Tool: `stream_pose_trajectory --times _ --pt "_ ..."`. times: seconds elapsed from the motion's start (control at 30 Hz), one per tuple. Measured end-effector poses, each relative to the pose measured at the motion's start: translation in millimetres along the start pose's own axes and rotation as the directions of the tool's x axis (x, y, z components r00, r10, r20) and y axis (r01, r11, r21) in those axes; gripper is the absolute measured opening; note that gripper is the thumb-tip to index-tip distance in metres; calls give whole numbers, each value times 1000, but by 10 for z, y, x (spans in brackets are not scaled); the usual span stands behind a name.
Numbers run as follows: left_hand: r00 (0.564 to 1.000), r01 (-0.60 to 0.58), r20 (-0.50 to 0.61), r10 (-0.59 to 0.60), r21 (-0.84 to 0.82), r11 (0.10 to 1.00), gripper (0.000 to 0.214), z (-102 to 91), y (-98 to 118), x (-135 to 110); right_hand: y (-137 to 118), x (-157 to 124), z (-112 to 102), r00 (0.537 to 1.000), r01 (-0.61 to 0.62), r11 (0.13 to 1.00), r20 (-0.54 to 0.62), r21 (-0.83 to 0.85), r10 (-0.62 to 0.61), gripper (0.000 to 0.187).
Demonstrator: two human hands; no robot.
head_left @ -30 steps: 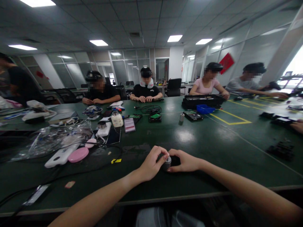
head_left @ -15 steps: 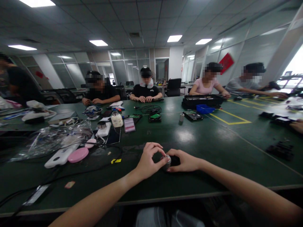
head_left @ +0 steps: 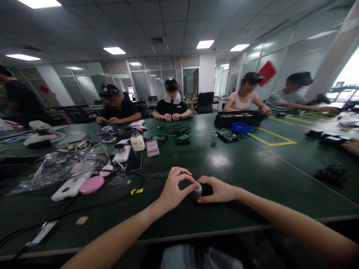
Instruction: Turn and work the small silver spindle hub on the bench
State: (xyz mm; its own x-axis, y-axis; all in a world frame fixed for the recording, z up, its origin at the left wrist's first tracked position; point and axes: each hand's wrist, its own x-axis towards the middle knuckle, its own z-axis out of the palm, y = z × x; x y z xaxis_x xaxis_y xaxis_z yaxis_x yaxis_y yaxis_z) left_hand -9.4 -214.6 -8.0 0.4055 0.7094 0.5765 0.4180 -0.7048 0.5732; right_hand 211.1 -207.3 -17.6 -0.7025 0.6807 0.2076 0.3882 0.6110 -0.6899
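A small grey cylinder (head_left: pixel 197 194) stands upright on the green table (head_left: pixel 224 218), at my 12 o'clock and in from the near edge. My right hand (head_left: pixel 220 189) grips it from 3 o'clock, thumb on the near side, fingers curled to the far side. My left hand (head_left: pixel 173 189) reaches from 9 o'clock, thumb and forefinger brought together over the top; whether anything is pinched between them, I cannot tell.

It looks like metal: I would judge it stiff, fairly heavy for its size and apt to turn under dry skin. The hold belongs low on opposite sides, leaving the top free; anything fine up there would deserve a lighter touch.

Farther out, at the cylinder's 1 o'clock, a second cylinder (head_left: pixel 214 138) stands beside a drive (head_left: pixel 228 136), a blue bin (head_left: pixel 242 128) just beyond. At 10 o'clock is a jar (head_left: pixel 137 142); at 9, yellow scraps (head_left: pixel 137 191) and a pink disc (head_left: pixel 92 185). Around 11 o'clock, a co-worker (head_left: pixel 174 108) in black sits across the table, hands together at its far edge.
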Motion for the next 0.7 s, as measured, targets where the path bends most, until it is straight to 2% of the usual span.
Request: stream_pose_trajectory --times 0.3,0.5,0.6,0.7 --pt "1000 -14 -16 15 53 998 7 -34 -38 32 -35 -4 -17 1000 -12 1000 11 -4 12 48" --pt "999 33 -12 -31 167 985 8 -96 -399 132 -105 -8 -50 999 -17 1000 32 9 17 48" --pt "997 60 38 -70 221 973 6 -98 -599 163 -113 -10 -54 999 -17 1000 38 20 16 49" --pt "991 70 90 -96 257 964 5 -86 -694 169 -100 -12 -51 999 -18 1000 43 18 17 50"
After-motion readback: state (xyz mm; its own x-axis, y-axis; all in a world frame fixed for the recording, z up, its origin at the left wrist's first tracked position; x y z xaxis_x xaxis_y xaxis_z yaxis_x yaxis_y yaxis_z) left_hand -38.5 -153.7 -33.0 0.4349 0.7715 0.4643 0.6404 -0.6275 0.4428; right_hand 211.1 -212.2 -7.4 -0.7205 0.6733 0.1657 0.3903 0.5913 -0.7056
